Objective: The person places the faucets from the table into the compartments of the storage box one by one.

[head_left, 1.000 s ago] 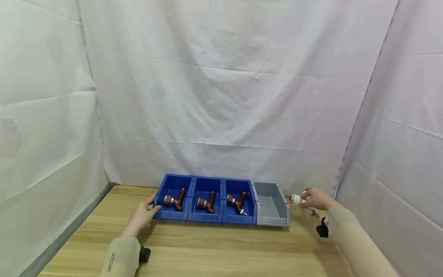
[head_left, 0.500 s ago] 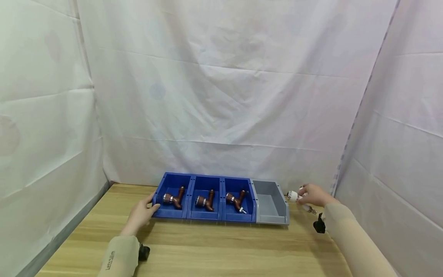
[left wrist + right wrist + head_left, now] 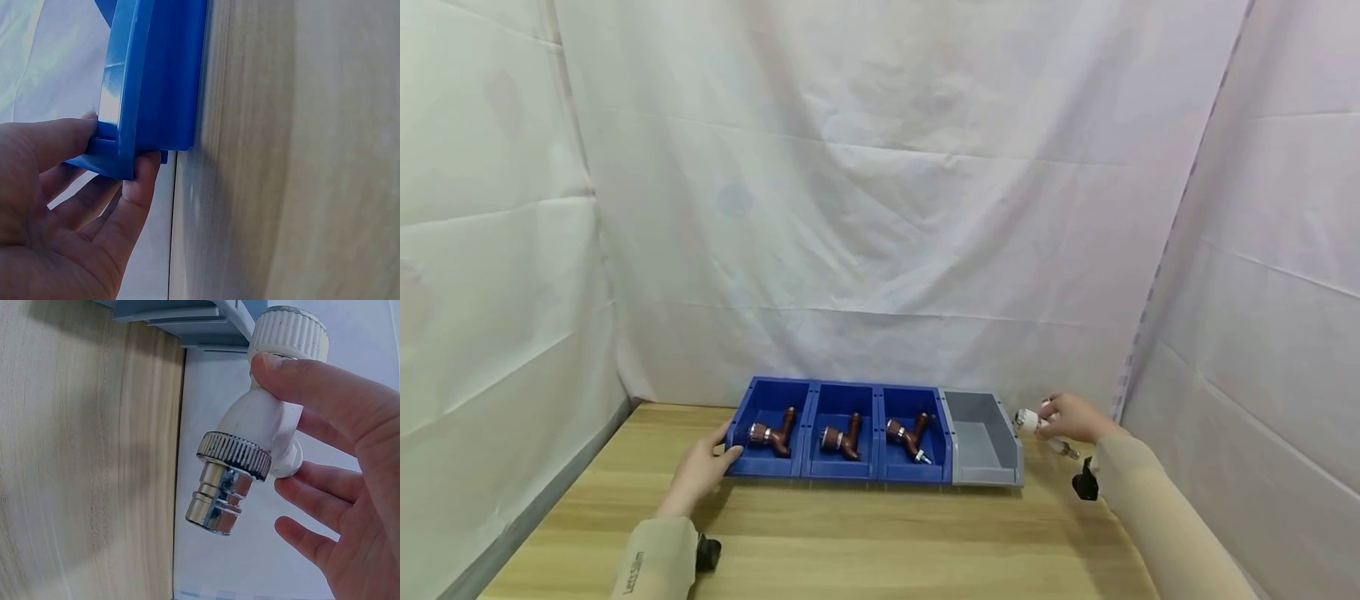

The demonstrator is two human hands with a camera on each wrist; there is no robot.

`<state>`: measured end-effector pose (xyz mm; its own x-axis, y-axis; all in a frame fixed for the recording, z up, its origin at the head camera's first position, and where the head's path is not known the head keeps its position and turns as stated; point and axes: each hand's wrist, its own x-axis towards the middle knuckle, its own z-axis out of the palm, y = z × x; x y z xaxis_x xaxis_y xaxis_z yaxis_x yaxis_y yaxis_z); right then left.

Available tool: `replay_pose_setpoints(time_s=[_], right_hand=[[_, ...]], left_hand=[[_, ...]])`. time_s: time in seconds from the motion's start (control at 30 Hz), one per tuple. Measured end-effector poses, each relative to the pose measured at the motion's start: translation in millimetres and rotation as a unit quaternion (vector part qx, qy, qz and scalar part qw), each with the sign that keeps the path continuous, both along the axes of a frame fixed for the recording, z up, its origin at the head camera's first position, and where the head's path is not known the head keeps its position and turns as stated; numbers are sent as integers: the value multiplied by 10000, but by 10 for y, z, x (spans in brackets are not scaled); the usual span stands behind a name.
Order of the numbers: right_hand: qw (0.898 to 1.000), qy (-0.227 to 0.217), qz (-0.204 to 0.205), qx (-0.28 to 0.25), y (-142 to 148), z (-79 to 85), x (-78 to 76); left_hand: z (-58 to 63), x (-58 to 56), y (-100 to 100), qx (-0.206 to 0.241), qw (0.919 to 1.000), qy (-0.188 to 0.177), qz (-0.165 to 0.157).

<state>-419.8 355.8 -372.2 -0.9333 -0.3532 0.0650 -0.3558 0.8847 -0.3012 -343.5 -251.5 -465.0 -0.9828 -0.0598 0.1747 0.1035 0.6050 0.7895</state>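
My left hand (image 3: 702, 467) pinches the front left corner of the leftmost blue bin (image 3: 765, 468), thumb on the rim and fingers beneath in the left wrist view. At the right, my right hand (image 3: 1075, 418) holds a white tap (image 3: 253, 419), with the thumb by its ribbed white knob (image 3: 290, 332). The tap's metal hose connector (image 3: 219, 497) points down and away from the fingers. In the head view the knob is close beside the right wall of the grey bin (image 3: 987, 477). My ring and little fingers stand off the tap.
Two more blue bins join the first in a row ending at the grey bin. Brown taps (image 3: 844, 440) lie one in each blue bin; the third (image 3: 910, 437) carries a metal hose connector. White cloth (image 3: 880, 208) hangs behind the wooden table (image 3: 865, 542) and at both sides.
My right hand has moved slightly left with the white tap, nearer the grey bin. The left hand keeps its grip on the bin corner. The head view has shifted a little.
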Motion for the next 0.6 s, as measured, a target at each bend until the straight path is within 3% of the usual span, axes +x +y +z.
replay_pose_setpoints(time_s=[0.6], right_hand=[[10000, -39, 14, 18, -140, 12, -15]], left_hand=[[-7, 26, 12, 103, 9999, -78, 5]])
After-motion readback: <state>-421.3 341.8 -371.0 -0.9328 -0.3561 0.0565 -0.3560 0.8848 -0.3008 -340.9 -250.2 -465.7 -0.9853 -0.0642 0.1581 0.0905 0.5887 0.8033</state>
